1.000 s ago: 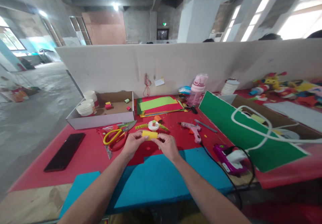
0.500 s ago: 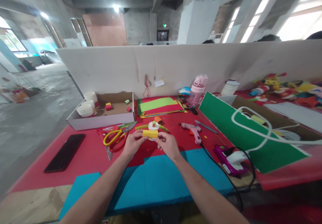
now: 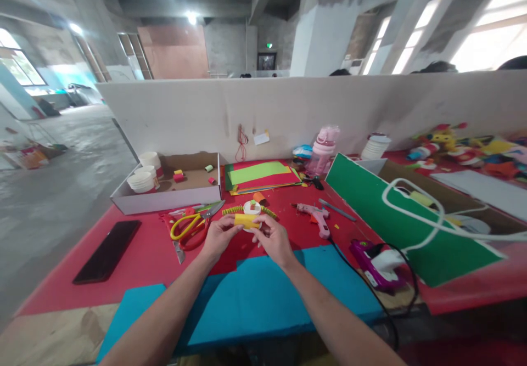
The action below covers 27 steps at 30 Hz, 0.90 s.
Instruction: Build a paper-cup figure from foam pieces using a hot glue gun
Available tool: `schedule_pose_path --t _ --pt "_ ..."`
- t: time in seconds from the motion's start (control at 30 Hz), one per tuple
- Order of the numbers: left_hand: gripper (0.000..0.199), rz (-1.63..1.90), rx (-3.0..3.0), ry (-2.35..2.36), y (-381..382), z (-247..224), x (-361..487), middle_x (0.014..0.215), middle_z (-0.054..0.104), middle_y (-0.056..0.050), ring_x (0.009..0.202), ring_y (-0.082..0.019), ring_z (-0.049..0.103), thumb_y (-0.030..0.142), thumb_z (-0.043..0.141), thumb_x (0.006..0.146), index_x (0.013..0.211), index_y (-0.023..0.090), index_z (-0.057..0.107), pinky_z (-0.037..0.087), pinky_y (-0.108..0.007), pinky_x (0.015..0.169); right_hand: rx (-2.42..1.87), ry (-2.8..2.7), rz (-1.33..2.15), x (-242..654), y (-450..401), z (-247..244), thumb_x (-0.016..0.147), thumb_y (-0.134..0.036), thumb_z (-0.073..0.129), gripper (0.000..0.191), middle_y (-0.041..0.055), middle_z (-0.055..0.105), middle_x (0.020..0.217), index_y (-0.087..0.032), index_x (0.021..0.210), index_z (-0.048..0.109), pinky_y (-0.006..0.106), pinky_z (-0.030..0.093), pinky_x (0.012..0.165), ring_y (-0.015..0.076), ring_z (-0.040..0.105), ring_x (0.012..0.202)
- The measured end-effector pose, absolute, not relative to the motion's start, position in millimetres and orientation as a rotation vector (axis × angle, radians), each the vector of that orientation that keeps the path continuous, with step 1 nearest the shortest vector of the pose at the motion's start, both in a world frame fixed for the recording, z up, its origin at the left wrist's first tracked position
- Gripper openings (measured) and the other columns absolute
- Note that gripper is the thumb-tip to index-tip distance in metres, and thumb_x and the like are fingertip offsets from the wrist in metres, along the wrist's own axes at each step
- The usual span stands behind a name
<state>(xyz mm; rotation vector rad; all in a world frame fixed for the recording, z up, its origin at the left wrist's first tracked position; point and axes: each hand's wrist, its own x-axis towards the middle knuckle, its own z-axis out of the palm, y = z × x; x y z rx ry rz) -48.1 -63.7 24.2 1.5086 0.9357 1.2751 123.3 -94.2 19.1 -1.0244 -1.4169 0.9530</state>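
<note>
A yellow paper roll [image 3: 247, 221] is held level between my two hands above the red tabletop. My left hand [image 3: 220, 235] pinches its left end, and the fingers of my right hand [image 3: 270, 235] close on its right end. Just behind the roll stands a white paper cup piece [image 3: 252, 207], partly hidden, with a folded yellow-green paper strip [image 3: 233, 210] sticking out at either side. An orange paper roll [image 3: 259, 197] lies behind that. Scissors with yellow and red handles [image 3: 190, 229] rest to the left of my left hand.
A pink glue gun [image 3: 315, 217] lies at right, its cord running to a purple power strip [image 3: 376, 267]. A cardboard tray [image 3: 173, 197] with cups stands back left, near a black phone [image 3: 107, 251]. Coloured sheets [image 3: 261, 175] are stacked behind. A green board [image 3: 395, 218] leans at right.
My right fingers have shifted slightly on the yellow paper roll, which tilts a little more. Both hands stay in nearly the same place, and the view has moved slightly.
</note>
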Motion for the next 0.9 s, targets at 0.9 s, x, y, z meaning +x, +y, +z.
schedule_pose_path --t 0.9 --pt "0.018 1.238 1.557 0.897 -66 25 -46 0.082 0.07 -0.006 0.082 -0.019 0.062 0.034 0.075 0.071 0.069 0.016 0.072 0.048 -0.029 0.078 -0.943 -0.898 1.465 132 -85 23 0.07 -0.055 0.072 0.042 -0.004 0.054 0.044 -0.014 0.075 0.065 0.016 0.029 0.036 0.0056 0.043 0.038"
